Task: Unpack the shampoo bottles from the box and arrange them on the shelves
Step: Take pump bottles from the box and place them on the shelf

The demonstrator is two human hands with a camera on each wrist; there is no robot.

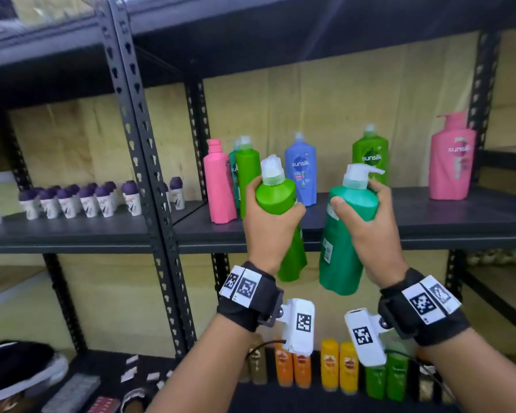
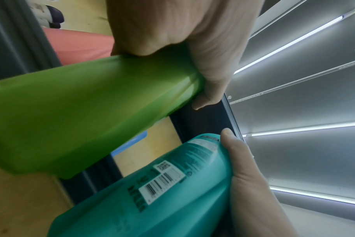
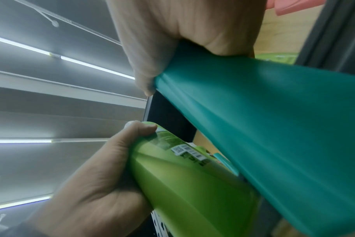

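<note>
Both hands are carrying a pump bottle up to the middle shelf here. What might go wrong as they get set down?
1. The light green pump bottle in the left hand is held near bottles already on the shelf, the pink bottle and the blue Sunsilk bottle; it may knock one over.
2. Both held bottles tilt toward each other; the teal pump bottle in the right hand might bump the green one.

Open shelf board [image 1: 399,210] between blue bottle [image 1: 301,171] and right-hand pink bottle [image 1: 452,162]; green bottle [image 1: 370,153] behind that gap, pink and green bottles crowded left of blue bottle.
</note>
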